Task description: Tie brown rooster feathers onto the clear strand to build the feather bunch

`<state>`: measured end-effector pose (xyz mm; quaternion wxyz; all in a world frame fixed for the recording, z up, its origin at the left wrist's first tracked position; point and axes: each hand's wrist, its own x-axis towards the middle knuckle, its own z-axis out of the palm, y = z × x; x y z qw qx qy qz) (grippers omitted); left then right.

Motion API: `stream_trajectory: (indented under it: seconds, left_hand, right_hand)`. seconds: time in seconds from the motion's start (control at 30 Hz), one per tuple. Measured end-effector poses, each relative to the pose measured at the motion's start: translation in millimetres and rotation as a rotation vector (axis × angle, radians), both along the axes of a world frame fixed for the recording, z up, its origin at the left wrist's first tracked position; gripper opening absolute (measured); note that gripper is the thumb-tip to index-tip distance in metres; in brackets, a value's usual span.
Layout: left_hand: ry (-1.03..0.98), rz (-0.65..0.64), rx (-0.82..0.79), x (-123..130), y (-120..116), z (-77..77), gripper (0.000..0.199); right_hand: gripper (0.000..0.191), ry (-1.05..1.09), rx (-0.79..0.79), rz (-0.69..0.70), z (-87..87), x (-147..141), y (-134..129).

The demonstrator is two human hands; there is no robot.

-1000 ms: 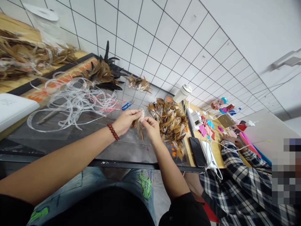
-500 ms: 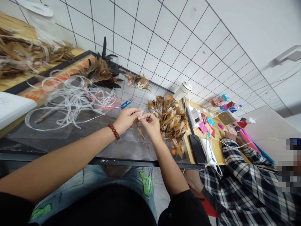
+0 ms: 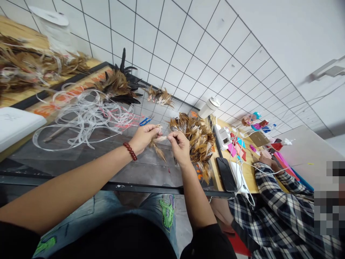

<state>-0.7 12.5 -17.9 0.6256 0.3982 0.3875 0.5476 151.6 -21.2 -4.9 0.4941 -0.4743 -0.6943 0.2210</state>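
Note:
Between the fingertips of my left hand (image 3: 147, 139) is a small brown feather (image 3: 159, 153), its tip hanging down over the dark tabletop. My right hand (image 3: 180, 145), thumb and forefinger pinched together, is at the end of a pale fluffy strip (image 3: 162, 138) that stretches across from the left fingers. Just right of it lies a large pile of brown feathers (image 3: 198, 138). A pair of blue thread snips (image 3: 145, 121) rests beyond my left hand. Tangled clear ribbon (image 3: 81, 118) spreads out to the left.
Black and brown feather bunches (image 3: 121, 86) and a smaller bunch (image 3: 160, 96) lie near the tiled wall. A white tumbler (image 3: 209, 107) stands behind the pile. Phone (image 3: 226, 174), power strip (image 3: 239, 176) and cables sit right, beside a person in a plaid shirt (image 3: 280, 208).
My right hand has moved a little to the right, away from the left, and the pale strip now shows between them. The view has shifted slightly.

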Motion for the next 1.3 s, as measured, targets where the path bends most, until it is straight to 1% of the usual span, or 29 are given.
stream_trajectory:
  seconds: [0.07,0.17,0.3,0.43,0.53,0.6,0.63,0.73,0.8,0.87,1.03,1.13,1.2,1.3]
  left_hand:
    - [0.008,-0.017,-0.002,-1.0,-0.9,1.5,0.031]
    - [0.054,-0.108,0.012,-0.4,-3.6,2.9,0.030]
    - [0.086,-0.188,0.012,2.1,-7.8,5.5,0.028]
    - [0.130,-0.239,0.049,2.0,-11.2,9.4,0.025]
    - [0.157,-0.262,0.074,0.7,-12.6,11.7,0.028]
    - [0.154,-0.285,0.082,-0.1,-12.6,12.1,0.030]
    - [0.147,-0.293,0.080,-0.4,-12.3,11.9,0.030]
    - [0.125,-0.309,0.066,-1.1,-11.0,10.4,0.031]
    - [0.125,-0.330,0.067,-1.5,-10.5,9.2,0.033]
    - [0.133,-0.360,0.081,-1.8,-10.5,8.4,0.035]
    - [0.159,-0.402,0.141,-2.0,-10.2,6.1,0.034]
    - [0.134,-0.439,0.156,-1.8,-9.7,4.9,0.032]
    - [0.100,-0.468,0.139,-1.5,-10.0,4.9,0.034]
    - [0.114,-0.443,0.121,-1.2,-10.7,5.5,0.036]
  right_hand:
    - [0.017,-0.086,0.035,0.033,1.5,3.3,0.6]
    - [0.017,-0.175,0.101,-0.018,-2.0,2.9,3.8]
    - [0.016,-0.228,0.176,-0.095,-8.0,0.9,7.9]
    - [0.015,-0.241,0.183,-0.119,-8.5,0.8,7.5]
    - [0.013,-0.190,0.158,-0.113,-8.2,1.1,6.8]
    - [0.011,-0.095,0.112,-0.115,-8.5,2.1,7.5]
    - [0.014,-0.036,0.081,-0.105,-8.6,2.9,8.2]
    - [0.026,0.095,-0.022,0.013,-8.1,5.6,10.5]
    - [0.028,0.118,-0.073,0.109,-7.2,6.6,11.5]
    - [0.025,0.118,-0.091,0.146,-6.4,6.7,11.9]
    - [0.014,0.168,-0.133,0.157,-7.8,7.6,12.5]
    - [0.016,0.208,-0.169,0.150,-8.8,8.1,13.0]
    - [0.018,0.193,-0.143,0.112,-8.6,7.1,13.3]
    - [0.020,0.148,-0.110,0.059,-8.6,3.9,14.0]
